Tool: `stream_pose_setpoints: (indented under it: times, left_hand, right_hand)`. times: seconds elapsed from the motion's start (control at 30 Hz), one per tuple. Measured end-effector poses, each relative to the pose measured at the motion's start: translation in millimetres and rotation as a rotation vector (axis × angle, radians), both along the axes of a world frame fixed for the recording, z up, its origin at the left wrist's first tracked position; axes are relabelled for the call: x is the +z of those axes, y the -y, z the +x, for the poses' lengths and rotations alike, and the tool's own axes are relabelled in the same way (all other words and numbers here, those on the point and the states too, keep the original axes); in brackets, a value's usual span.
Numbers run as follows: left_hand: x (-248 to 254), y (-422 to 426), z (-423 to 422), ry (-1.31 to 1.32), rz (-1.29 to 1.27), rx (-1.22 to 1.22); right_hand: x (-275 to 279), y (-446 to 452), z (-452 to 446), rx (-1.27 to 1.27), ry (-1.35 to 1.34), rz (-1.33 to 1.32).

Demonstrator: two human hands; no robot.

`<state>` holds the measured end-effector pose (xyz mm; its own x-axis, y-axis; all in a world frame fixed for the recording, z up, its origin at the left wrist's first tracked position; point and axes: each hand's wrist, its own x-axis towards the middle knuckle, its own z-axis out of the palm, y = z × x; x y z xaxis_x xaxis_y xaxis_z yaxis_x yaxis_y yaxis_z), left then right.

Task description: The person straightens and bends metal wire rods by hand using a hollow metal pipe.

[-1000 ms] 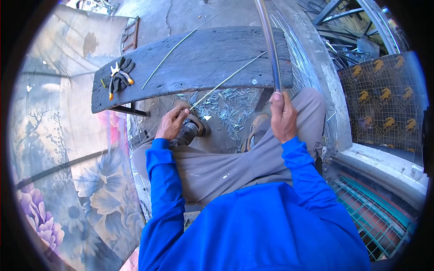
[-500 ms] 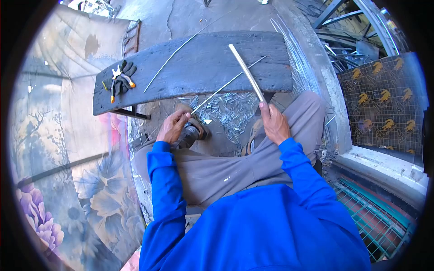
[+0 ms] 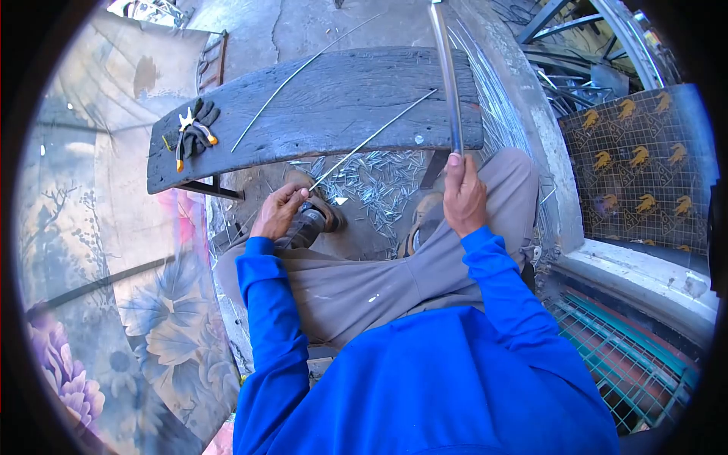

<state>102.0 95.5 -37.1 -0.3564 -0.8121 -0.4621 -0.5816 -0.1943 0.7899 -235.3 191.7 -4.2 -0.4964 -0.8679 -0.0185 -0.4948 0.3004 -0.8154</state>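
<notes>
My left hand [image 3: 279,211] pinches the near end of a thin metal rod [image 3: 371,138]. The rod slants up to the right, its far end over the dark wooden bench [image 3: 341,83]. In my right hand [image 3: 464,199] is a longer, thicker shiny metal bar [image 3: 449,83], gripped at its near end with the thumb along it. That bar points away from me across the bench's right end, reaching the top of the view. Another thin rod [image 3: 292,80] lies across the bench, left of the held one.
Pliers with orange-tipped handles [image 3: 184,133] lie on a dark glove [image 3: 203,121] at the bench's left end. Many cut metal pieces [image 3: 379,182] litter the floor below. Long thin rods [image 3: 493,98] lie right of the bench. A floral cloth [image 3: 159,318] hangs at left.
My right hand has swung the bar upward, so its far end now reaches the top edge of the view. My left hand and the thin rod have barely moved.
</notes>
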Motion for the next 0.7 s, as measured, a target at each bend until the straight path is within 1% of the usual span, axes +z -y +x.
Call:
stream_pose_setpoints:
  times: [0.03,0.07,0.1,0.13,0.2,0.3,0.4,0.43,0.47,0.53,0.57,0.63,0.67,0.7]
  left_hand:
    - [-3.7,0.3,2.0,0.011,-0.017,-0.002]
    - [-3.8,0.5,2.3,0.009,-0.024,-0.005]
    - [-2.1,-0.2,1.3,-0.003,-0.016,0.001]
    - [-1.0,1.4,0.6,-0.014,-0.008,0.003]
    - [3.0,-0.4,-1.4,-0.004,-0.002,0.004]
    - [6.0,-2.6,-1.6,0.014,0.004,0.010]
    - [4.5,-0.6,1.6,0.005,-0.014,0.000]
    - [1.5,-2.0,1.8,-0.008,-0.022,-0.003]
    - [-1.8,-6.2,4.6,-0.005,-0.007,-0.002]
    - [5.0,-2.8,1.8,0.035,-0.001,-0.010]
    - [5.1,-3.9,2.8,0.036,0.000,-0.008]
    - [7.2,-1.1,1.8,0.064,0.012,-0.012]
    - [7.6,3.4,0.0,0.063,0.000,-0.017]
    - [7.4,0.6,-0.5,0.041,-0.013,-0.008]
  right_hand:
    - [-16.7,3.7,-8.0,-0.003,-0.001,-0.005]
    - [-42.8,7.0,-21.3,0.076,-0.085,0.117]
    - [-37.2,12.3,-21.7,0.155,-0.169,0.242]
    - [-32.0,13.2,-19.5,0.150,-0.170,0.238]
    - [-17.5,9.0,-10.4,0.064,-0.085,0.169]
    - [-28.4,2.2,-4.8,0.031,-0.143,0.209]
    - [-24.4,11.3,-16.7,0.113,-0.114,0.283]
    - [-17.2,9.4,-13.1,0.091,-0.132,0.237]
    - [-16.2,2.0,-8.8,0.094,-0.128,0.253]
    - [-14.6,0.3,-6.1,0.011,-0.151,0.115]
    - [-21.1,1.1,-10.1,0.014,-0.150,0.114]
    - [-28.1,7.8,-20.2,0.137,-0.173,0.299]
    - [-30.7,10.2,-23.6,0.130,-0.174,0.288]
    - [-18.6,10.2,-19.1,0.109,-0.135,0.225]
